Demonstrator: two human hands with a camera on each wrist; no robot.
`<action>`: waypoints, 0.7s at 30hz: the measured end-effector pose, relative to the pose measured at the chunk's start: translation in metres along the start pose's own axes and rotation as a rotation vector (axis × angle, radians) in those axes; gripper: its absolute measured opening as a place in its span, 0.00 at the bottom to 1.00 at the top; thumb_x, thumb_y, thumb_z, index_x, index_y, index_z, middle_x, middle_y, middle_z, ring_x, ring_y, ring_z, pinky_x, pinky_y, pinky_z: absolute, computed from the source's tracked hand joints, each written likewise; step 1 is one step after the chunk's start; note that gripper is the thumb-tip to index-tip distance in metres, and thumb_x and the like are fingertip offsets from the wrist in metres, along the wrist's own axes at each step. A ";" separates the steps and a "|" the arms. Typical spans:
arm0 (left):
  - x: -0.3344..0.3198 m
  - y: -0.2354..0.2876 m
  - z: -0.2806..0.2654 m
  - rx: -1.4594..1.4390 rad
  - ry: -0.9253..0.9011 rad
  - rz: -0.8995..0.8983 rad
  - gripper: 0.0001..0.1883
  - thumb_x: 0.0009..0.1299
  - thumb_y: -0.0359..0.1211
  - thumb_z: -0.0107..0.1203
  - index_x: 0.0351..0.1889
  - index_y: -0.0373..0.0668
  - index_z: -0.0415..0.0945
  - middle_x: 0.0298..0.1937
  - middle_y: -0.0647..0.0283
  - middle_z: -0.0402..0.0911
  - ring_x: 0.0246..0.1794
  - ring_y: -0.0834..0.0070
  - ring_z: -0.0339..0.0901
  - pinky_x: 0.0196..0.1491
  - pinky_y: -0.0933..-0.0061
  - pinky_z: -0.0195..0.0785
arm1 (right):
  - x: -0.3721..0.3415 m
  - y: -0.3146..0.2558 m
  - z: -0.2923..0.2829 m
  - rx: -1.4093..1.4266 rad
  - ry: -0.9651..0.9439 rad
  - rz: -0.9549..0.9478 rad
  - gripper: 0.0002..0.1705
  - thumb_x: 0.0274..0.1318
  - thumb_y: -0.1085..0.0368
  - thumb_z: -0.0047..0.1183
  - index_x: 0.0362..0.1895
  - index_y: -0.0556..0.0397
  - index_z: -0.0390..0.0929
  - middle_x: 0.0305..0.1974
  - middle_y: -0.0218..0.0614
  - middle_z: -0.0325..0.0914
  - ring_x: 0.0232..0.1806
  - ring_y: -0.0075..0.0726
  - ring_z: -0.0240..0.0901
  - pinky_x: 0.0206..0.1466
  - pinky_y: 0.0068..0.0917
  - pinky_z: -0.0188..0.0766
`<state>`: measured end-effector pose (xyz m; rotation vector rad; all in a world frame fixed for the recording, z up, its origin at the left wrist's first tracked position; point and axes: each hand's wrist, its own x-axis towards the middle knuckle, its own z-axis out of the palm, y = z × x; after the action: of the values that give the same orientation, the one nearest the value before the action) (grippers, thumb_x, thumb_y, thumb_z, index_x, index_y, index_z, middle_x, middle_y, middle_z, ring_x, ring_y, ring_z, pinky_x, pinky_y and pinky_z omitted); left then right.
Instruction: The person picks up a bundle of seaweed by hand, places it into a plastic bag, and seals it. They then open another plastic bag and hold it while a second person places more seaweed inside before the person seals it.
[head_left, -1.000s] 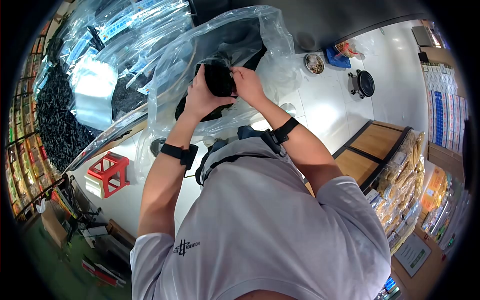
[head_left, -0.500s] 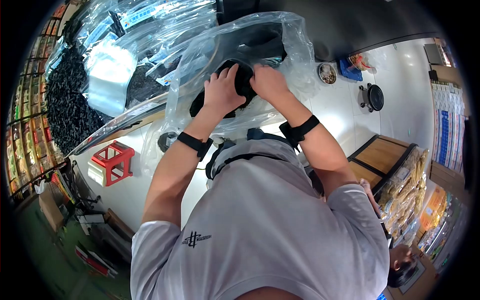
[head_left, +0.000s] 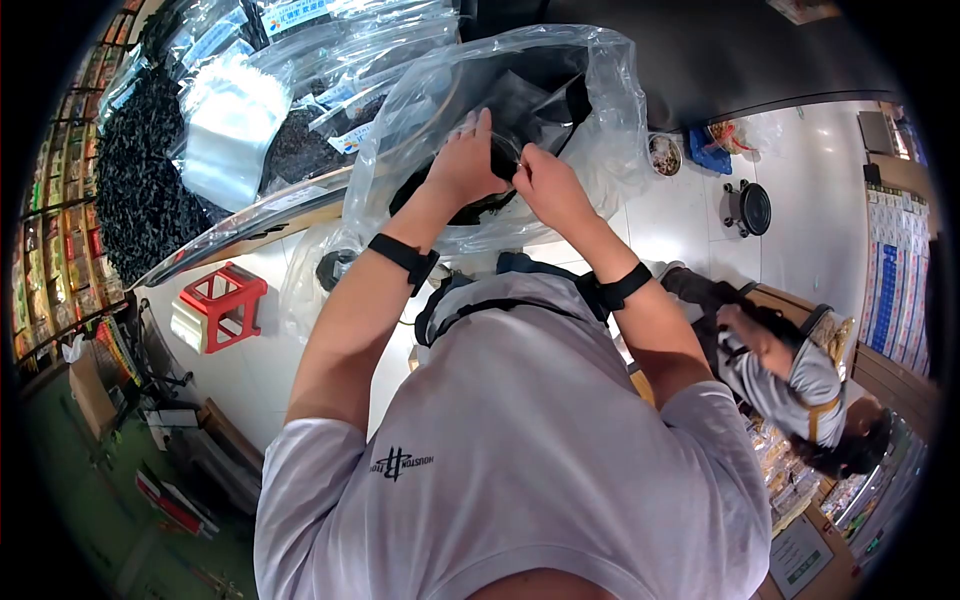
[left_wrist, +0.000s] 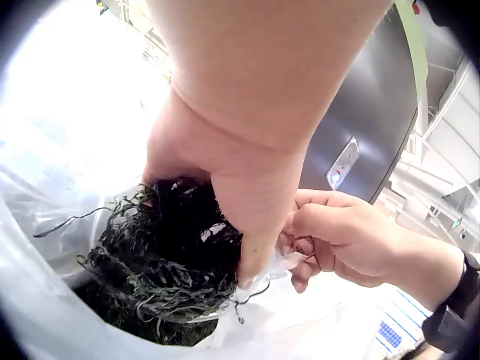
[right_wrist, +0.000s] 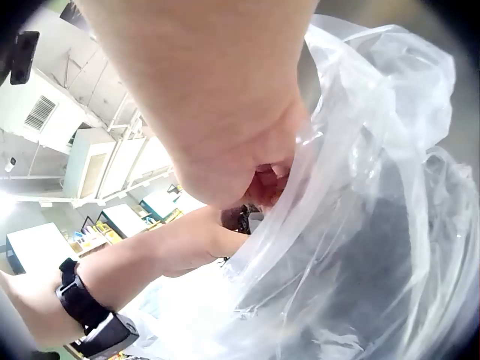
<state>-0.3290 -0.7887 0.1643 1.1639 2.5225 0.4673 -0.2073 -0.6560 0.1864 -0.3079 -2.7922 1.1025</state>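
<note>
A large clear plastic bag (head_left: 612, 75) stands with its mouth wide before the person, dark dried seaweed (left_wrist: 157, 319) inside it. Over its mouth, the left hand (head_left: 462, 168) grips a tangled clump of seaweed (left_wrist: 169, 262) from above, thumb on one side and fingers hidden behind it. Loose strands stick out around the clump. The right hand (head_left: 550, 188), close beside the left, pinches a piece of thin clear plastic (left_wrist: 289, 260) between curled fingers and thumb. In the right wrist view the big bag's film covers part of the right fingers.
At the left, a table holds a heap of loose seaweed (head_left: 140, 190), stacked clear pouches (head_left: 235, 130) and labelled bags (head_left: 350, 138). Below is a red stool (head_left: 225, 305). Another person (head_left: 810, 385) is at the right. A bowl (head_left: 664, 155) and wheeled black stand (head_left: 750, 208) sit on the floor.
The head view has shifted, so bag and hands appear farther right. The left hand has turned over the seaweed, which shows less between the hands. Another person has come into view at right.
</note>
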 end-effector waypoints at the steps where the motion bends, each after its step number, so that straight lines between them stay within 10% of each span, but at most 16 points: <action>1: -0.003 0.000 0.001 -0.087 0.052 0.001 0.60 0.53 0.52 0.70 0.75 0.26 0.49 0.74 0.37 0.59 0.70 0.45 0.65 0.70 0.58 0.62 | -0.001 0.000 -0.001 0.001 0.000 0.001 0.09 0.60 0.65 0.49 0.36 0.59 0.68 0.34 0.53 0.76 0.39 0.65 0.74 0.41 0.53 0.71; 15: 0.015 -0.017 0.025 -0.054 0.075 -0.042 0.60 0.54 0.51 0.69 0.75 0.25 0.48 0.73 0.37 0.57 0.74 0.43 0.55 0.73 0.59 0.55 | -0.008 -0.011 0.000 0.234 -0.091 -0.116 0.08 0.60 0.67 0.50 0.35 0.58 0.66 0.33 0.52 0.72 0.36 0.63 0.71 0.40 0.47 0.68; 18: 0.016 -0.024 0.031 0.182 0.187 0.097 0.48 0.59 0.46 0.67 0.71 0.28 0.59 0.69 0.39 0.67 0.68 0.49 0.67 0.69 0.60 0.61 | -0.007 -0.014 0.000 0.275 -0.097 -0.056 0.09 0.59 0.66 0.51 0.34 0.58 0.66 0.31 0.51 0.72 0.35 0.63 0.71 0.39 0.46 0.68; 21: 0.004 -0.023 0.000 -0.555 -0.043 0.191 0.38 0.61 0.46 0.66 0.66 0.33 0.70 0.59 0.46 0.78 0.59 0.62 0.76 0.62 0.65 0.66 | -0.001 -0.006 -0.001 0.263 0.051 -0.055 0.09 0.59 0.67 0.52 0.33 0.58 0.66 0.30 0.51 0.72 0.34 0.63 0.71 0.38 0.46 0.68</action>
<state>-0.3472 -0.7997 0.1541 1.1660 2.0463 1.0912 -0.2073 -0.6595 0.1912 -0.2262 -2.5554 1.4063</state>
